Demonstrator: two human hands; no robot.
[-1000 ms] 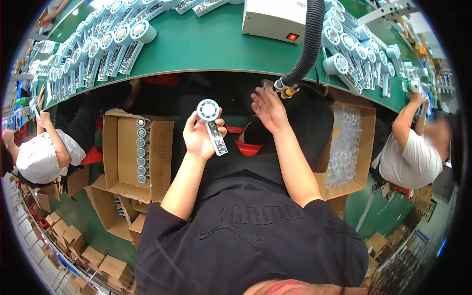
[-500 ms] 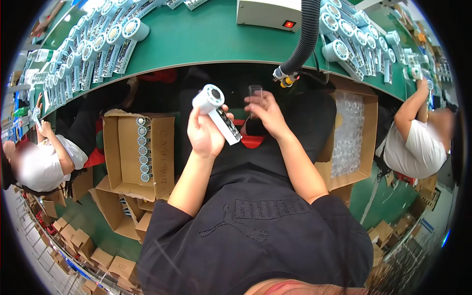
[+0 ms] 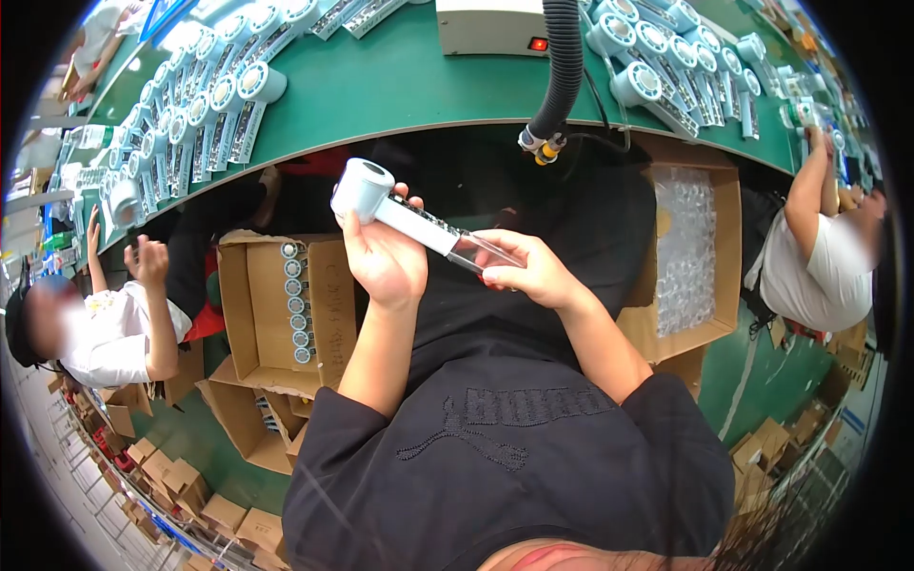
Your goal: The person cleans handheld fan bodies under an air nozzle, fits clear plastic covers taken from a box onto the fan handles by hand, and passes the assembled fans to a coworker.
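Observation:
My left hand is wrapped round a pale-blue handheld device with a round drum-like head and a straight handle. Dark parts show along the handle's upper side. The head points up and left, the handle down and right. Between the fingers of my right hand is a clear plastic cover. Its near end meets the handle's lower end; I cannot tell how far it overlaps.
Rows of similar devices lie on the green table. A black corrugated hose hangs before a beige box. Left stands a carton with devices, right a carton of clear plastic pieces. Co-workers sit at both sides.
The clear cover in my right hand has come left and down to the handle's end. The device has shifted left and turned flatter. The left co-worker has raised a hand.

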